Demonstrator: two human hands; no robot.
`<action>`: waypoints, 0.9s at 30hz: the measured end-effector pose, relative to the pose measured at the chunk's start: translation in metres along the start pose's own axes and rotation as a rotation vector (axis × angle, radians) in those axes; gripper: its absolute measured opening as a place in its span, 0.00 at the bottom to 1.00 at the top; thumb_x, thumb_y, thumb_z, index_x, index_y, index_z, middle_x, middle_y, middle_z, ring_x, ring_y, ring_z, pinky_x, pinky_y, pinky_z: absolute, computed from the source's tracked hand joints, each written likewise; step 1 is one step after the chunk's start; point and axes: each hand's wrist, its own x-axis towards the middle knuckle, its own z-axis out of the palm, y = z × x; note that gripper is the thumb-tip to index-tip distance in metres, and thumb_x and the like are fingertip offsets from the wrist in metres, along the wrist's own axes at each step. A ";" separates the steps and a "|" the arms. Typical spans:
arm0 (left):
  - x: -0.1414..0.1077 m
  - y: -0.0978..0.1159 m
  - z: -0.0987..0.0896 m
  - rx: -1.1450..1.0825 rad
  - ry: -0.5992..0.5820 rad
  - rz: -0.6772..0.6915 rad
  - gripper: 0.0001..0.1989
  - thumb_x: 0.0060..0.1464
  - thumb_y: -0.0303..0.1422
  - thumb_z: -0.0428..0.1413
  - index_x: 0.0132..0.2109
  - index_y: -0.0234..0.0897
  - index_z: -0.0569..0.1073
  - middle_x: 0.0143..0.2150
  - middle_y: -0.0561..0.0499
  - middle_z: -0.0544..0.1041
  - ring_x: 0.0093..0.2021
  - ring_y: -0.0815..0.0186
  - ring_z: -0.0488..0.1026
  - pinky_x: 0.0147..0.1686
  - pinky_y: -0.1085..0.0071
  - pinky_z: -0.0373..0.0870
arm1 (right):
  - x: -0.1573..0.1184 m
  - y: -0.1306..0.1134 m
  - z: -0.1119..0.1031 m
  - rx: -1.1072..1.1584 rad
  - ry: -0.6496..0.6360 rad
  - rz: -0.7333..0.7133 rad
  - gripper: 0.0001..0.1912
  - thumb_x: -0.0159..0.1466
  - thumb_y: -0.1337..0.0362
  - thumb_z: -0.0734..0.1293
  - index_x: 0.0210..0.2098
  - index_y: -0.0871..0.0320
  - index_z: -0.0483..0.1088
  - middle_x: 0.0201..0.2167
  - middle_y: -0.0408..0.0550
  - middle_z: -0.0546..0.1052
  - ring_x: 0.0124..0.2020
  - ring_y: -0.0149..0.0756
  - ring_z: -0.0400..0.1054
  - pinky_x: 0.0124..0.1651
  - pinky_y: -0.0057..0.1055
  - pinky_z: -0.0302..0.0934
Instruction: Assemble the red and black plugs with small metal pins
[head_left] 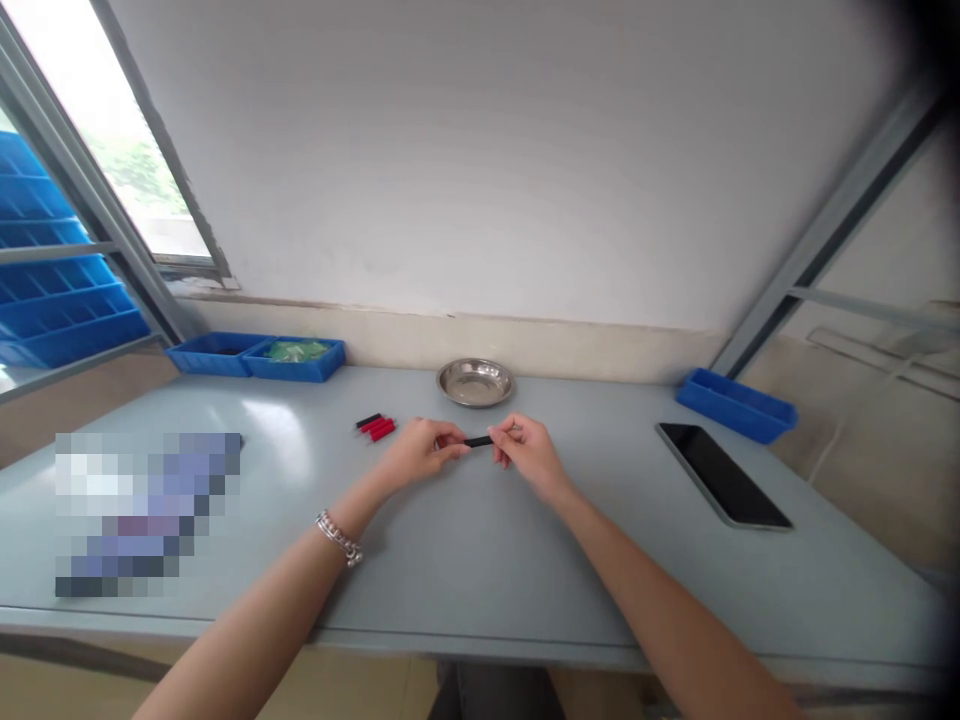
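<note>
A short black rod (478,441) is held level between my two hands over the middle of the table. The fingers of my left hand (427,447) pinch its left end. At its right end, my right hand (525,450) grips it between thumb and fingers. Just left of my left hand lie red pieces (381,430) and a black piece (368,421), with thin tips showing at their ends. Behind the rod, near the wall, stands a round metal dish (475,383).
Blue bins (295,360) stand at the back left, one holding green bags. A long blue bin (736,405) and a dark-screened tablet (721,476) lie on the right. A pixelated object (150,520) is on the table's left side. Metal posts flank the table.
</note>
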 end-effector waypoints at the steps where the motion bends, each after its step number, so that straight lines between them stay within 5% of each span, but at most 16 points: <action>1: 0.000 0.001 0.000 0.009 -0.011 0.000 0.13 0.50 0.38 0.50 0.30 0.33 0.73 0.22 0.53 0.73 0.22 0.73 0.63 0.26 0.77 0.58 | 0.000 0.000 0.000 -0.008 0.003 -0.006 0.14 0.53 0.54 0.64 0.22 0.57 0.57 0.14 0.38 0.66 0.15 0.25 0.57 0.21 0.25 0.53; 17: 0.001 -0.007 0.001 -0.027 -0.077 -0.028 0.19 0.52 0.43 0.45 0.29 0.32 0.72 0.21 0.53 0.69 0.21 0.73 0.60 0.22 0.76 0.55 | -0.001 -0.010 -0.005 -0.025 -0.047 -0.016 0.11 0.50 0.58 0.66 0.25 0.57 0.60 0.19 0.39 0.68 0.24 0.28 0.63 0.30 0.28 0.58; 27: 0.000 -0.004 0.002 -0.027 -0.087 -0.013 0.19 0.52 0.41 0.45 0.28 0.32 0.73 0.21 0.53 0.70 0.21 0.72 0.61 0.24 0.76 0.56 | -0.003 -0.011 -0.005 -0.053 -0.043 0.043 0.15 0.51 0.53 0.65 0.23 0.57 0.59 0.16 0.39 0.67 0.19 0.27 0.61 0.25 0.27 0.57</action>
